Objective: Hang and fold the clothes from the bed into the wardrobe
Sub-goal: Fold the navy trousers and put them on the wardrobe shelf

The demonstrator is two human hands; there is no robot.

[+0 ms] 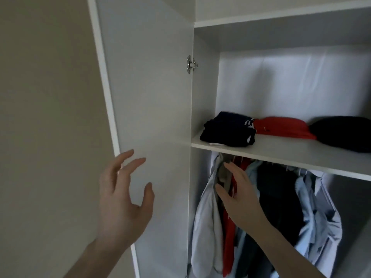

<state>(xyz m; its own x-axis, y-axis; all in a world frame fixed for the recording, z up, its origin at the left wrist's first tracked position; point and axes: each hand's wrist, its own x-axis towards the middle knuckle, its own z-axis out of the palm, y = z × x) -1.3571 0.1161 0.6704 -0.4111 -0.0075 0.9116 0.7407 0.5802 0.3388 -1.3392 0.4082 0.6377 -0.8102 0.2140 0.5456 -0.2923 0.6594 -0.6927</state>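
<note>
- Three folded piles (228, 128) sit on the shelf (281, 152); shirts (313, 207) hang below.
- Left hand (122, 199) spread, empty, by the door (152, 87).
- Right hand (239, 195), fingers straight, touches the hanging clothes.
- Bed unseen; likely nearly done.

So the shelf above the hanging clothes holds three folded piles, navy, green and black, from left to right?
Not quite: the middle pile is red, not green, as the head view shows. The shelf holds navy, red and black piles, left to right, above the hanging clothes.
</note>
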